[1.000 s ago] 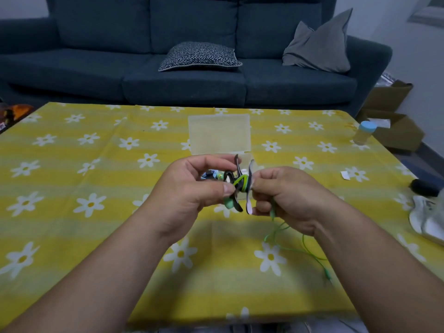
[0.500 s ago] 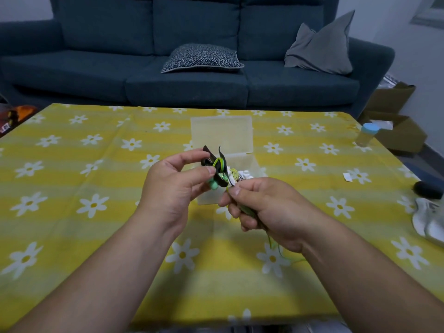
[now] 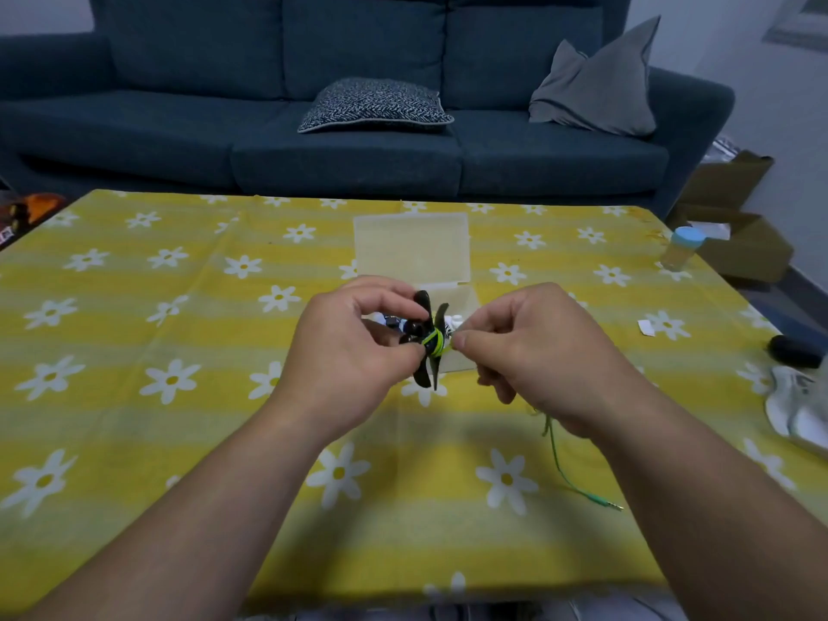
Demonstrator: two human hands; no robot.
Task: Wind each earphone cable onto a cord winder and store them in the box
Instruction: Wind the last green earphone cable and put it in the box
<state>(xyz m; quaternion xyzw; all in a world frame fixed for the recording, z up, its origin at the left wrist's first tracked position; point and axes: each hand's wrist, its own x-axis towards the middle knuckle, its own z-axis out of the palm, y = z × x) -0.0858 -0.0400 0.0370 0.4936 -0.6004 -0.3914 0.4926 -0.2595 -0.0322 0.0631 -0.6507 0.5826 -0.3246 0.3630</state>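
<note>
A black cord winder (image 3: pixel 425 338) with curved flaps is held above the table, green cable wrapped around its middle. My left hand (image 3: pixel 354 351) pinches the winder from the left. My right hand (image 3: pixel 533 351) pinches the green earphone cable (image 3: pixel 558 459) right beside the winder. The loose end of the cable trails down to the tablecloth and ends in a plug (image 3: pixel 609 502). Behind my hands lies the clear plastic box (image 3: pixel 412 248) with its lid open; small white and dark items show inside it, mostly hidden by my hands.
The table wears a yellow cloth with white daisies (image 3: pixel 170 378). A small jar with a blue lid (image 3: pixel 683 248) stands at the far right, and a dark object (image 3: pixel 795 351) and white cloth (image 3: pixel 797 405) lie at the right edge. A blue sofa (image 3: pixel 358 141) is behind.
My right hand has swung round the winder from lower right up to its right side, laying more green cable on it. Both hands sit a little lower. The plug has come into view.
</note>
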